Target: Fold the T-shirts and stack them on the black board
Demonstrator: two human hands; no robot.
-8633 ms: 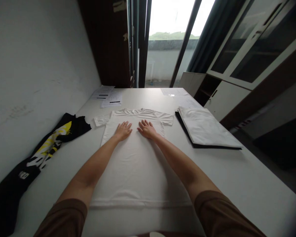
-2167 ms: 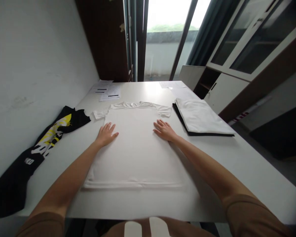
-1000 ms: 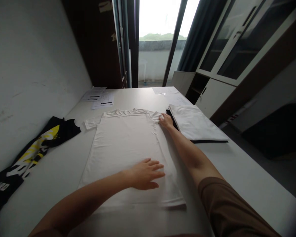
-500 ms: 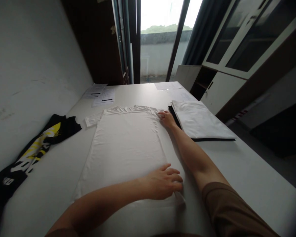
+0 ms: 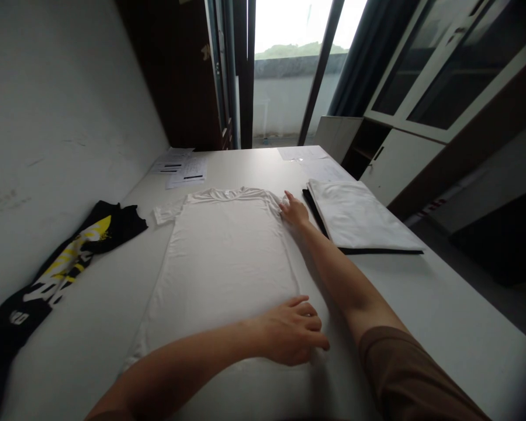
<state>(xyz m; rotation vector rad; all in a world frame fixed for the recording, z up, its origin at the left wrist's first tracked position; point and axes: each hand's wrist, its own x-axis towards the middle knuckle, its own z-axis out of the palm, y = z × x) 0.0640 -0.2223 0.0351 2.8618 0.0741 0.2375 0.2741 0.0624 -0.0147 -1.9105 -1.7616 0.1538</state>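
A white T-shirt (image 5: 228, 251) lies spread on the white table, its neckline away from me and its hem close to me. My left hand (image 5: 291, 332) reaches across the lower part of the shirt to the right-hand hem corner. Its fingers are curled down there, closed on the cloth, with the thumb hidden underneath. My right hand (image 5: 295, 211) is at the shirt's right sleeve. Thumb and fingers pinch the fabric there, while one finger sticks up. The shirt's left sleeve (image 5: 166, 211) lies out to the side.
A black garment with yellow and white print (image 5: 70, 257) lies along the wall at left. A folded white cloth (image 5: 355, 213) on a black one sits at right. Papers (image 5: 186, 171) lie at the table's far end. White cabinets (image 5: 403, 158) stand beyond, to the right.
The hem corner that stuck out below my left hand is now out of sight beneath it, and those fingers have curled. My right hand's fingers have closed on the sleeve, one finger rising.
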